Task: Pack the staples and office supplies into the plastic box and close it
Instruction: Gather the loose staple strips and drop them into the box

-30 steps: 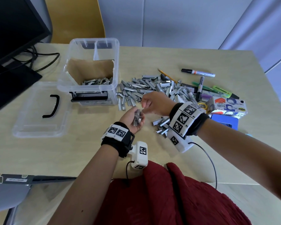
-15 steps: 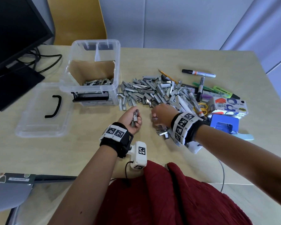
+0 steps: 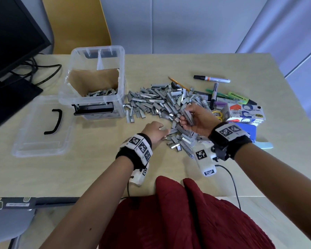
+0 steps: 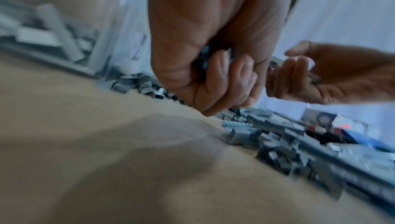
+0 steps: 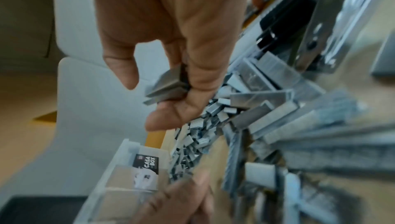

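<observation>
A: Head view. Plastic box [image 3: 97,83] open at table's left-centre, a shallow layer of staples inside; its lid [image 3: 34,137] lies flat beside it. Big staple pile [image 3: 156,103] sprawls right of the box, with markers [image 3: 212,79] and a tape carton [image 3: 244,114] beyond it. Right hand [image 3: 196,121] lifted over the pile, fingers curled round a bundle of staple strips [image 3: 187,114]. Left hand [image 3: 153,133] low at the pile's near edge, fingers bent onto loose strips.

B: Left wrist view?

A: Blurred. Left hand [image 4: 213,68] folded tight, grey metal showing inside the curl. It seems to hold strips.

B: Right wrist?

A: Right hand [image 5: 171,58] pinches stacked strips [image 5: 166,89] between thumb and fingers; box corner [image 5: 128,160] below.

B: Step?

A: Gathering handfuls, early in the packing judging by how much remains. Next calls for carrying both loads over the box rim and releasing them low.
</observation>
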The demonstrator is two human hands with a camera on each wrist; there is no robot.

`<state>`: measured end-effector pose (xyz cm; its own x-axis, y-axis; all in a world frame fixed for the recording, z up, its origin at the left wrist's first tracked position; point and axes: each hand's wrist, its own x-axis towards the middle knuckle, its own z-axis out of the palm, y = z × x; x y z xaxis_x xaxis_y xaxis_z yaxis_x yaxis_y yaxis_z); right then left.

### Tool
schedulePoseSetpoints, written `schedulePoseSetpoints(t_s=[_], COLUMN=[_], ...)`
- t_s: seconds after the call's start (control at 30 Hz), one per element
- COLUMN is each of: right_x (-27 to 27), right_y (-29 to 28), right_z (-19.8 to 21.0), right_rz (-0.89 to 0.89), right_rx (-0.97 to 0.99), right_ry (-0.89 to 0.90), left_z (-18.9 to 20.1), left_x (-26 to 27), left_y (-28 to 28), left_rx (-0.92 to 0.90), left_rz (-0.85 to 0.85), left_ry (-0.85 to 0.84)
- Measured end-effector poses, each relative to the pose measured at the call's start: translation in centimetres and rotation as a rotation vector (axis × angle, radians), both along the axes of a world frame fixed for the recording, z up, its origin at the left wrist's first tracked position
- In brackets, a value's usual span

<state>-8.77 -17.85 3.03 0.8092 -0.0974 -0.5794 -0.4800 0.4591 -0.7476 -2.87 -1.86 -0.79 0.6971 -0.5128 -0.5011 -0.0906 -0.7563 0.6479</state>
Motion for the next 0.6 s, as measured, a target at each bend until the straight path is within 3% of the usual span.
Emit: schedulePoseSetpoints(t_s=[0.23, 0.4, 0.5, 0.6], right_x=[-1.4, -1.7, -1.5, -1.1], right_y=[1.6, 3.3, 4.1, 4.1], right_z=[-1.0, -2.3, -1.8, -1.7], right_rz=[0.688, 0.924, 0.946, 0.95], right_rx=[-1.189, -1.54, -1.654, -1.615], right_ry=[0.021, 0.055, 0.009, 0.032], left_z=[0.4, 0.5, 0.3, 0.7], left_x=[-0.1, -0.1, 0.1, 0.4], left_y=[-0.9, -1.2, -0.8, -0.3], left_rx=[0.309, 0.41, 0.39, 0.28], left_rz=[-0.321, -0.436, -0.383, -0.246], left_ry=[-0.383, -0.419, -0.37, -0.305])
